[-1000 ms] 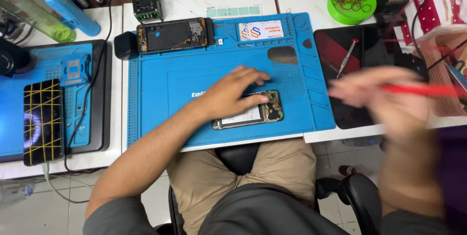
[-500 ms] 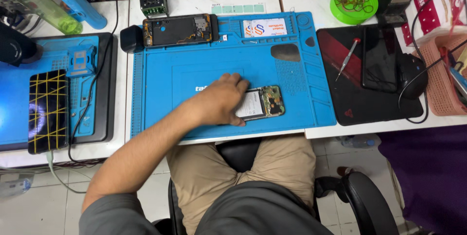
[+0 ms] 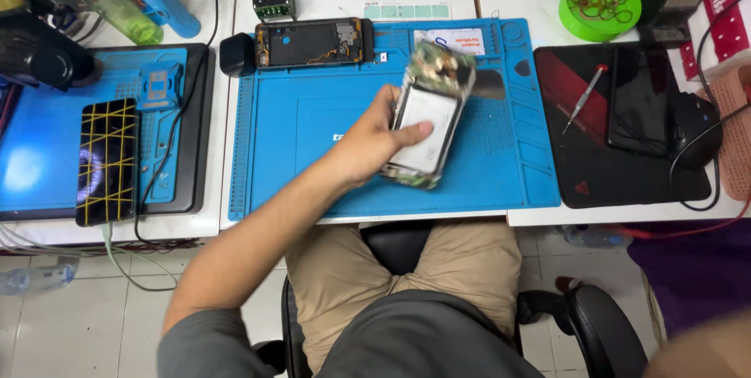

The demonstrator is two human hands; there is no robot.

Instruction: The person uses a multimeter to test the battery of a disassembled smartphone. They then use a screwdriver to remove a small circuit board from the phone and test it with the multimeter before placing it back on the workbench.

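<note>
The left hand [image 3: 368, 143] grips an opened phone [image 3: 429, 116] by its lower edge, thumb across the pale battery, and holds it tilted above the blue work mat [image 3: 313, 159], clear of the surface. The right hand is barely in view, a blur at the bottom right corner, so its state cannot be told. A second opened phone frame [image 3: 311, 43] lies at the mat's far edge, and a small screwdriver [image 3: 583, 96] rests on the dark pad [image 3: 594, 174] to the right.

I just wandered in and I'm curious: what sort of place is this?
Most likely a phone repair bench. The left hand holds an opened phone over a blue work mat, another opened phone lies at its top, and a small screwdriver rests nearby.
</note>
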